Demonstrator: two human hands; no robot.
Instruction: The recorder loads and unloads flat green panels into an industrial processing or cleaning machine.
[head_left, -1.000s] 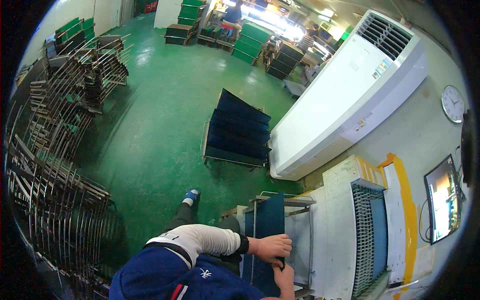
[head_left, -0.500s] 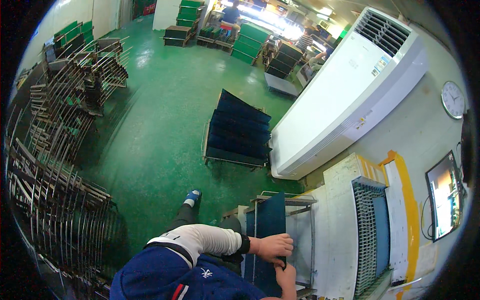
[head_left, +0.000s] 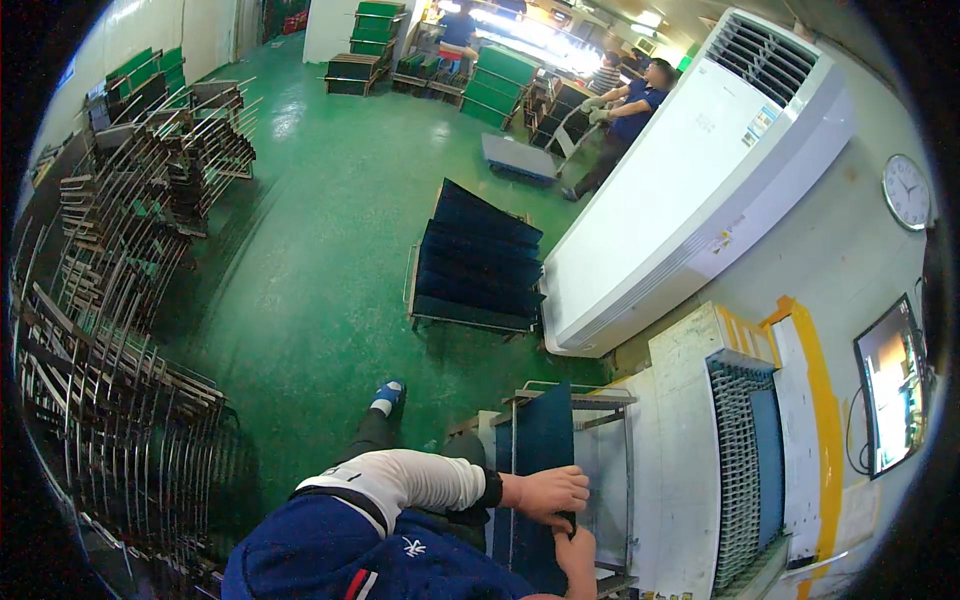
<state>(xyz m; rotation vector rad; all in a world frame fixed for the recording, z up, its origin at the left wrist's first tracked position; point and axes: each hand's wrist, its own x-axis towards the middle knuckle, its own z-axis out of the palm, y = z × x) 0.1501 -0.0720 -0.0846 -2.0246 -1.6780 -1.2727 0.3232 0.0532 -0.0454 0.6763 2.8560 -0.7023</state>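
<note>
A dark blue panel stands upright in a metal rack close by my body. My left hand, at the end of a white sleeve with a black wristband, is closed over the panel's upper edge. Just nearer to me, my right hand grips the same edge, its thumb raised near the left hand's fingers. Both hands nearly touch at a dark corner of the panel. Part of the right hand's grip is hidden from view.
Another rack of dark blue panels stands ahead on the green floor, beside a tall white air conditioner. Bare metal racks crowd the left. A slatted machine opening lies right. Farther off, a gloved person holds a flat trolley.
The person with the trolley has come into fuller view from behind the air conditioner, and the trolley has shifted left. My hands stay on the panel, almost unmoved.
</note>
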